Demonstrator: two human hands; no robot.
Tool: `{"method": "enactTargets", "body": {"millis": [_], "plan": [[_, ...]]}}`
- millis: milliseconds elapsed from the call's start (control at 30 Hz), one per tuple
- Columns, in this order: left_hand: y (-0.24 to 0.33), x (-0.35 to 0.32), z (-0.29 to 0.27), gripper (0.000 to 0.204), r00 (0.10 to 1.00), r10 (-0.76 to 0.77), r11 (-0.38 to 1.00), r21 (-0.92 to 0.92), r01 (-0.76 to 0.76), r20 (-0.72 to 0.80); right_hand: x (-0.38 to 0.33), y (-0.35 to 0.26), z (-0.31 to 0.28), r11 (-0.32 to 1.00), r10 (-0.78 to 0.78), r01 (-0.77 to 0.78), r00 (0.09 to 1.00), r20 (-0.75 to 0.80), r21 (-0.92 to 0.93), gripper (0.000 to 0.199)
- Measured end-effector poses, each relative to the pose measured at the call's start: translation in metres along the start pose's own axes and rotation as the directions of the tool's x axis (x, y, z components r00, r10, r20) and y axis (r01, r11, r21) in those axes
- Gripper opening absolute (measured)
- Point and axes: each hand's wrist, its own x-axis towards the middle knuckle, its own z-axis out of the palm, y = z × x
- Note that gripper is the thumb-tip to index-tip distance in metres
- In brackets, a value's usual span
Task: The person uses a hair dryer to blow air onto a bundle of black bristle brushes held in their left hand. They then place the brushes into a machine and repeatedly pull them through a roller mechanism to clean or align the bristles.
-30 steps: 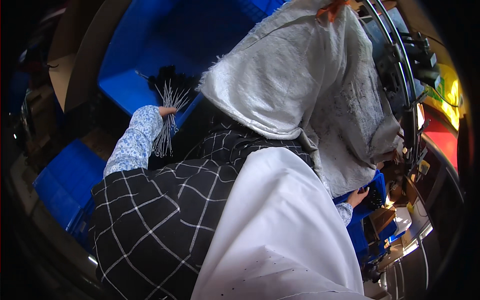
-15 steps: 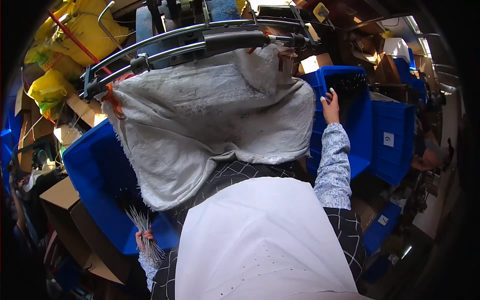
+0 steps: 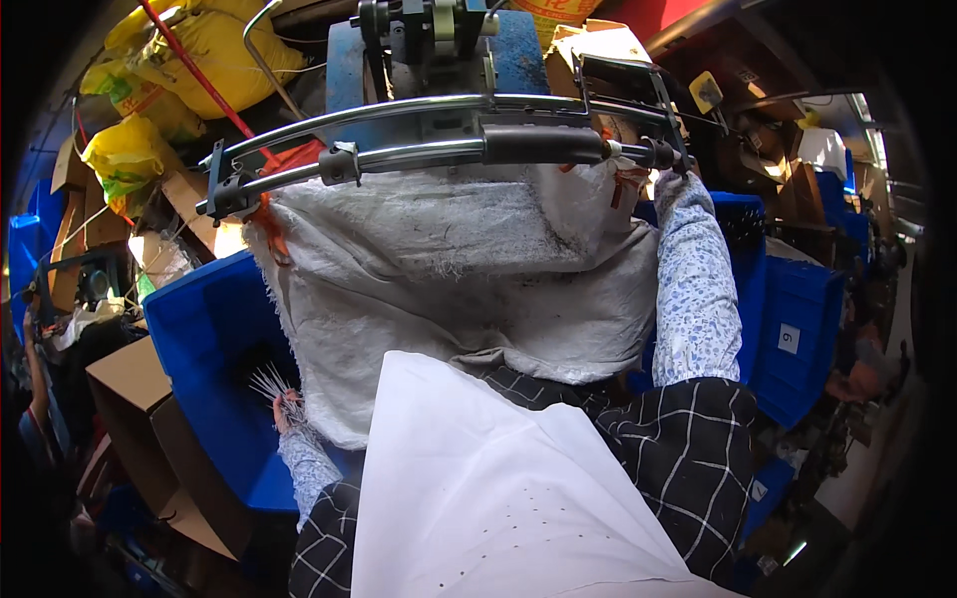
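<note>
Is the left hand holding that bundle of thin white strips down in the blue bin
Yes, the left hand grips the fanned bundle of thin strips over the blue bin.

Your left hand (image 3: 287, 407) sits low in the blue bin (image 3: 204, 339); bin wall crowds its left, hanging grey cloth (image 3: 419, 299) blocks its right. Open room only above it. Your right hand (image 3: 670, 184) is jammed against the metal bar (image 3: 449, 149); blue crates (image 3: 797, 339) close its right.

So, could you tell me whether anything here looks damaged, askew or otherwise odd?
The grey-white cloth draped under the machine's metal bars looks worn: its edges are frayed and it hangs in uneven folds. The left hand holds a bundle of thin rods over the blue bin; nothing looks spilled.
</note>
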Motion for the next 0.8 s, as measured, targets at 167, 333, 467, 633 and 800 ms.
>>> {"method": "enactTargets", "body": {"millis": [167,333,467,633,800], "plan": [[0.009,-0.045,0.013,0.028,0.886,-0.104,0.987,-0.065,0.149,0.453,0.043,0.008,0.014,0.997,-0.046,0.05,0.996,0.074,-0.059,0.045],[-0.063,-0.153,0.058,0.042,0.643,0.264,0.964,-0.224,-0.145,0.719,0.087,0.0,0.014,0.991,-0.111,0.116,0.99,0.081,-0.06,0.043],[-0.031,-0.198,0.06,0.046,0.566,0.433,0.892,-0.241,-0.382,0.702,0.085,0.039,-0.003,0.994,-0.09,0.089,0.996,0.001,0.065,0.042],[-0.003,-0.281,0.082,0.072,0.239,0.433,0.75,-0.2,-0.631,0.869,0.0,0.08,-0.056,0.987,0.159,-0.14,0.9,-0.407,0.077,0.057],[-0.106,-0.277,0.158,0.084,-0.24,0.25,0.914,-0.311,-0.261,0.938,-0.176,0.174,-0.08,0.993,0.113,-0.063,0.746,-0.656,0.1,0.054]]}}
